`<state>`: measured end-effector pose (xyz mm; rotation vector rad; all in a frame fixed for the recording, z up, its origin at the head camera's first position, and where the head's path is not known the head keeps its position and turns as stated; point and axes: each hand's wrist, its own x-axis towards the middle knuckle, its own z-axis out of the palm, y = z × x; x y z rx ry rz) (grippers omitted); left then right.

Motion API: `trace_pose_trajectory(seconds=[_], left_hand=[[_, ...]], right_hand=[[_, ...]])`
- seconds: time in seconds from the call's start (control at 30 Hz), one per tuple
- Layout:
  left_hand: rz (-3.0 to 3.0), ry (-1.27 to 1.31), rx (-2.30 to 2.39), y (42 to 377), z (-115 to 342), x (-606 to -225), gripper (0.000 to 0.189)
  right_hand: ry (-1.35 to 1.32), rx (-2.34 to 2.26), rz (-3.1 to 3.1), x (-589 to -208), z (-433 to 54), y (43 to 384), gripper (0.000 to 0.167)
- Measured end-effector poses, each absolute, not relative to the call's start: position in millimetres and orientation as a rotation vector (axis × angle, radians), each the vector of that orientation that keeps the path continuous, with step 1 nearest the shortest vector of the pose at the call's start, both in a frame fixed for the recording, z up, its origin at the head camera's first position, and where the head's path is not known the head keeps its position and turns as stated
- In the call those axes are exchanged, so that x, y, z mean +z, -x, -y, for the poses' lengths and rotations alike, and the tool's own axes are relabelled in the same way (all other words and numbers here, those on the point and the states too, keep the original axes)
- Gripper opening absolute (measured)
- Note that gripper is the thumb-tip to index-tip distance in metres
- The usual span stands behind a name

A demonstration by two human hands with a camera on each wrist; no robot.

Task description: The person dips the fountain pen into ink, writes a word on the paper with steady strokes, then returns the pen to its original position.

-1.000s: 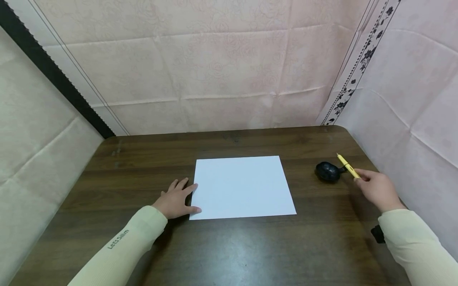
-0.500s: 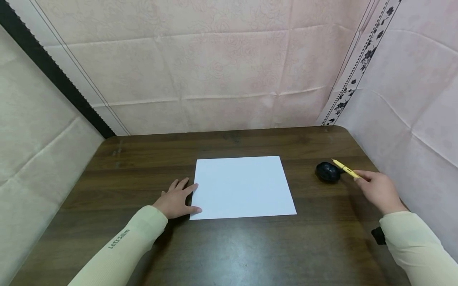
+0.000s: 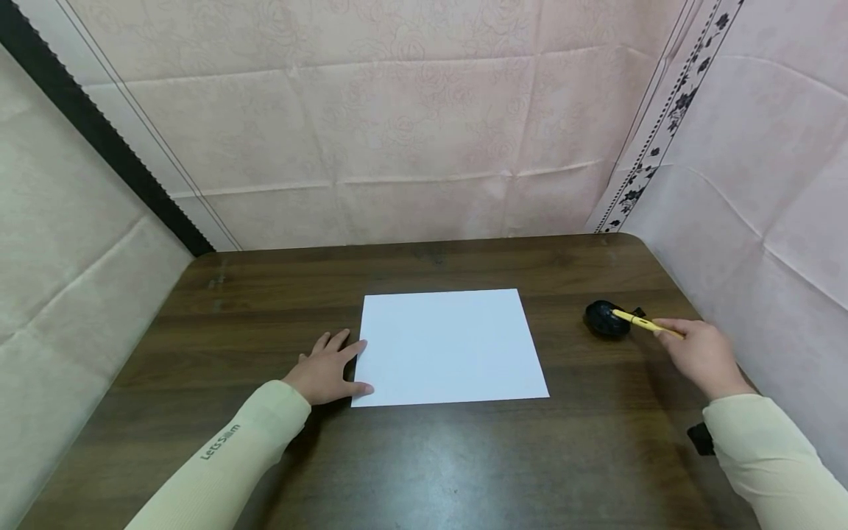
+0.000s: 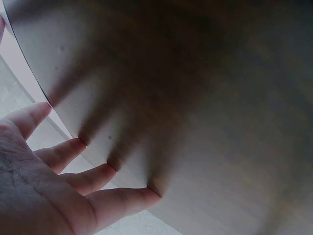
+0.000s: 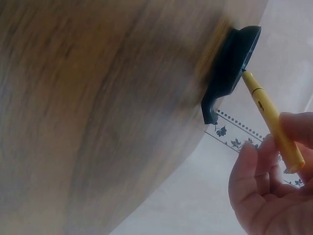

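Note:
My right hand (image 3: 702, 355) pinches a yellow pen (image 3: 642, 322) between thumb and fingers. The pen slants toward a small black dish (image 3: 600, 319) with a short handle. In the right wrist view, the pen's dark tip (image 5: 244, 73) is right at the dish's rim. A sheet of white paper (image 3: 450, 346) lies flat on the table. Across its left edge my left hand (image 3: 325, 373) is spread, thumb and forefinger on the paper. The left wrist view shows straight fingers (image 4: 124, 203) with their tips pressed down on the table.
The dark wooden table (image 3: 424, 456) has rounded far corners. Pale patterned cloth (image 3: 411, 132) hangs behind it and along both sides, with a black band (image 3: 99, 132) at the left and a flowered border (image 3: 652, 151) at the right.
The pen in my right hand has swung from pointing up and away to pointing left, its tip now down over the black dish. My left hand and the paper have stayed put.

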<state>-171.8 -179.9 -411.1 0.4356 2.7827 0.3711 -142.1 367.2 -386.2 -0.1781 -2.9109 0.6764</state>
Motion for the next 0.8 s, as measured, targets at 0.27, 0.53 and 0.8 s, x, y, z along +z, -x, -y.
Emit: trace_pose_trajectory(seconds=[0.27, 0.53, 0.8], left_hand=[[-2.784, -0.428, 0.364, 171.3, 178.2, -408.5, 0.086], [-2.783, -0.424, 0.357, 171.6, 177.4, -407.8, 0.086], [-2.785, -0.421, 0.352, 171.8, 178.3, -408.9, 0.086]], right_hand=[[0.207, 0.725, 2.913, -387.5, -366.3, 142.3, 0.037], [0.296, 0.819, 2.867, -388.1, -363.7, 141.5, 0.04], [0.37, 0.899, 2.822, -391.7, -363.4, 142.1, 0.043]])
